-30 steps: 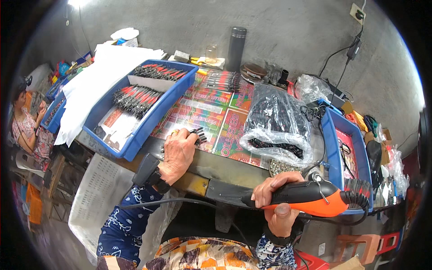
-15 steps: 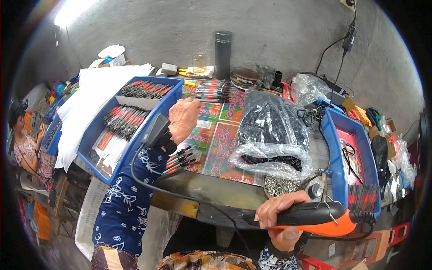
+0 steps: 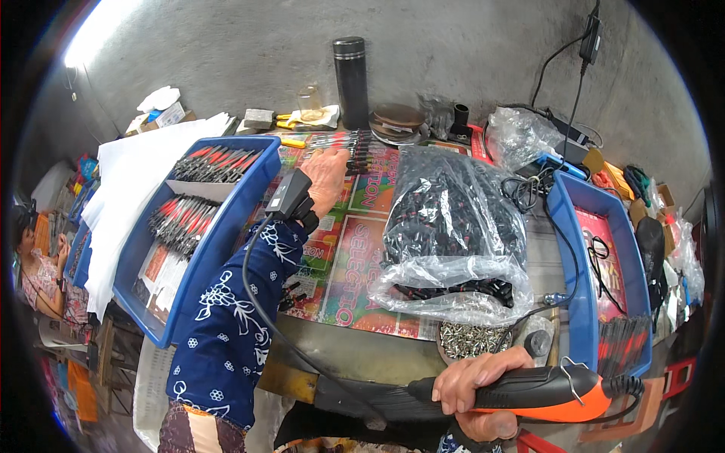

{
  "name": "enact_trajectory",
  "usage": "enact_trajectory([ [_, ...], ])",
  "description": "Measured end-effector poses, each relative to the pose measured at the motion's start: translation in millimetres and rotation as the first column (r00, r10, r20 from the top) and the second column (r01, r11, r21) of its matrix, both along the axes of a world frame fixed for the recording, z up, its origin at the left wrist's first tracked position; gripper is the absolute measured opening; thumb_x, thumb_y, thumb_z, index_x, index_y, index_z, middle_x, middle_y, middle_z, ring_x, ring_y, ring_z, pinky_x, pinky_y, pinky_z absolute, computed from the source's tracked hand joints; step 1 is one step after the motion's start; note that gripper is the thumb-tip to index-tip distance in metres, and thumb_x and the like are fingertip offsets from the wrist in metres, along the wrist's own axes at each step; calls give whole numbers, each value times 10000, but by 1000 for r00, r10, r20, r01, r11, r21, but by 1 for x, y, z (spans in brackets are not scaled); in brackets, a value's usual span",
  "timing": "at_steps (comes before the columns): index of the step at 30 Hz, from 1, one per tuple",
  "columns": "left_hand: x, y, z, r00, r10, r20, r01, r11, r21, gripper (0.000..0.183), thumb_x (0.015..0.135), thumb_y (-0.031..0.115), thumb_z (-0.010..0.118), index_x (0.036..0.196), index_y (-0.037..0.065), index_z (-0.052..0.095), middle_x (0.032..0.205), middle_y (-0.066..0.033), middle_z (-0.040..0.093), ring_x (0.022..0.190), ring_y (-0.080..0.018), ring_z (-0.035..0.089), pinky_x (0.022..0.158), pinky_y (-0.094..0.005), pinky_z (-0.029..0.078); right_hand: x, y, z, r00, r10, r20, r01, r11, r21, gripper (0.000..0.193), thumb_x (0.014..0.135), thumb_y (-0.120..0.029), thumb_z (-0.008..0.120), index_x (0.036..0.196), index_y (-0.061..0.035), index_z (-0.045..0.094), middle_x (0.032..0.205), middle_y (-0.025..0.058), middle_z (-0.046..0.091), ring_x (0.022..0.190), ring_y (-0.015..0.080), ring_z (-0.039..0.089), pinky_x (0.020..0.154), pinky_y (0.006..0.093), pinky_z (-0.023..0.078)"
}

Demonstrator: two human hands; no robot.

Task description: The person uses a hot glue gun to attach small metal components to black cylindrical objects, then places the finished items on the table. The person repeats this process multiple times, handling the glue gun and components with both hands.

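Observation:
My left hand (image 3: 326, 180) reaches to the far side of the table, its bent fingers at a row of slim black-and-red pen-shaped pieces (image 3: 340, 140). The back of the hand hides the fingertips, so a grip does not show. My right hand (image 3: 474, 385) is wrapped round a corded black-and-orange electric screwdriver (image 3: 540, 391) at the near edge, held roughly level with its cord end to the right. Just beyond it lies a heap of small metal parts (image 3: 472, 340). A clear plastic bag (image 3: 453, 219) full of dark pieces covers the middle right.
At the left, a blue tray (image 3: 260, 162) holds many similar pieces. Another blue tray (image 3: 559, 219) stands at the right, with a black cable beside it. A black flask (image 3: 350, 83) and round dark discs (image 3: 398, 117) stand along the wall. Another person (image 3: 41, 279) sits at far left.
My left hand has moved farther across the table to the row of pen-shaped pieces. My right hand still holds the electric screwdriver. The whole view has shifted slightly.

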State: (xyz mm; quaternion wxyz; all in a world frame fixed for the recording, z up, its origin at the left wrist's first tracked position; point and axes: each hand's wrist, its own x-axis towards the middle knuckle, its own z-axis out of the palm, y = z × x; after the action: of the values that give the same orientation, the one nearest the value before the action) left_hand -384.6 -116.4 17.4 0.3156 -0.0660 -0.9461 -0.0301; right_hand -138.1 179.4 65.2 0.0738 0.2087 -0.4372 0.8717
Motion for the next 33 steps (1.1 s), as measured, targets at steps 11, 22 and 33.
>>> enact_trajectory([
  [11,-22,11,-8,999,-9,-53,-1,985,-175,109,805,105,566,907,87,601,894,-122,586,902,-309,602,783,-451,437,-12,10,-12,962,219,-166,-225,974,-19,501,825,-395,711,1031,-19,451,698,67,517,595,174,532,607,326,477],
  [22,5,-3,14,953,-103,-286,77,992,-102,233,857,88,472,1083,59,519,837,-122,621,813,-296,620,869,-471,448,5,2,4,999,34,-3,-34,998,60,608,735,-527,746,921,-42,430,566,35,485,453,168,517,487,328,489],
  [33,204,50,81,912,-401,-84,289,484,826,180,886,32,579,1041,-58,574,685,-48,579,518,-76,548,457,-219,434,25,-9,11,916,329,-229,-343,939,-25,553,742,-180,800,1095,23,427,745,129,565,670,213,565,697,403,487],
])
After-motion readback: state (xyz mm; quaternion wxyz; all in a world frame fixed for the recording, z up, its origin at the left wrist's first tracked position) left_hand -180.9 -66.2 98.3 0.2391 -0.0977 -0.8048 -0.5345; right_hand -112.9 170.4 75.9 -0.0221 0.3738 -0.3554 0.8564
